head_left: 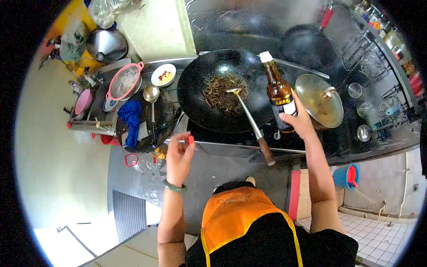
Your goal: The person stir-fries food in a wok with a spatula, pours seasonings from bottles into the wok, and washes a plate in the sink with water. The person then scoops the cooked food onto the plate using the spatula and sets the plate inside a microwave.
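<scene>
My right hand (299, 116) is wrapped round a brown glass sauce bottle (279, 84) with a dark label and a white top. It stands upright or slightly tilted beside the wok's right edge. Between the fingertips of my left hand (179, 153) is a small red cap (191, 139), near the wok's lower left. Dark, shredded food (222, 94) lies in the black wok (195, 80). A spatula (250, 118) rests in it, metal head on the food and wooden handle over the front edge.
Left of the wok are a ladle (152, 100), a white bowl (155, 76) with chopped red and yellow pieces, a pink-rimmed strainer (111, 84) and a blue cloth (130, 116). At right sits a lidded pan (319, 100). A blue bucket (341, 177) stands below.
</scene>
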Tool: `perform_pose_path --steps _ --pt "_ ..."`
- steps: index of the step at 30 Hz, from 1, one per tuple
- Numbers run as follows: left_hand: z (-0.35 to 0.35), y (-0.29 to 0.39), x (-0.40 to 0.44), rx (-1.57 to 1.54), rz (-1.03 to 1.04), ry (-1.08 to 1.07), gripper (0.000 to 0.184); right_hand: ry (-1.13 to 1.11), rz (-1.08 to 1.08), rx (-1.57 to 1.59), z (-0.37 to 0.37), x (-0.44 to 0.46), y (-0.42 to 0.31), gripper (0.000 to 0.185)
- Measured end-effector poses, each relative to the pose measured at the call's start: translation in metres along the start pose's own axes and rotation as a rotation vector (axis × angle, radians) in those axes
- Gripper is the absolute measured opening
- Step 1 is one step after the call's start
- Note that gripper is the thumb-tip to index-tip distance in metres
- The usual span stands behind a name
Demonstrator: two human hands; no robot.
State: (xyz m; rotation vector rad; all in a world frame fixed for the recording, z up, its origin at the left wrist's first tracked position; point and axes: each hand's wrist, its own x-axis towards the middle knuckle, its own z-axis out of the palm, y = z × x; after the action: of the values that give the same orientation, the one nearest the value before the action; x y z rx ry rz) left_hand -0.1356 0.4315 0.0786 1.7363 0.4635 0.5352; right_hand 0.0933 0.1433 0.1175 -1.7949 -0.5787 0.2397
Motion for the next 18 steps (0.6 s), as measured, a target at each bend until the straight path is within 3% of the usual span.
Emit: perform_pose_path --steps 6,8,9,10,14,18 --pt "0.076 0.128 0.065 -0.088 0.361 -0.208 0.023 -0.097 -0.066 0.151 -0.003 -0.056 -0.003 0.102" --pt "0.106 0.148 0.079 -0.099 0.449 -0.253 0.022 -0.12 -0.182 -0.017 -0.009 -0.068 -0.013 0.103" --pt "0.117 0.159 0.08 -0.057 0.472 -0.291 0.02 -0.115 -0.142 0.023 -0.01 -0.076 -0.019 0.101" --pt "0.126 0.164 0.082 0.059 0.627 -0.342 0.022 -0.112 -0.101 0.068 -0.013 -0.083 -0.023 0.1" --pt "0.153 0.187 0.076 0.045 0.521 -0.563 0.019 -0.025 -0.086 0.037 -0.038 -0.102 -0.021 0.098" --pt "0.175 0.21 0.076 0.176 0.704 -0.652 0.02 0.142 -0.216 -0.332 -0.065 -0.118 -0.021 0.095"
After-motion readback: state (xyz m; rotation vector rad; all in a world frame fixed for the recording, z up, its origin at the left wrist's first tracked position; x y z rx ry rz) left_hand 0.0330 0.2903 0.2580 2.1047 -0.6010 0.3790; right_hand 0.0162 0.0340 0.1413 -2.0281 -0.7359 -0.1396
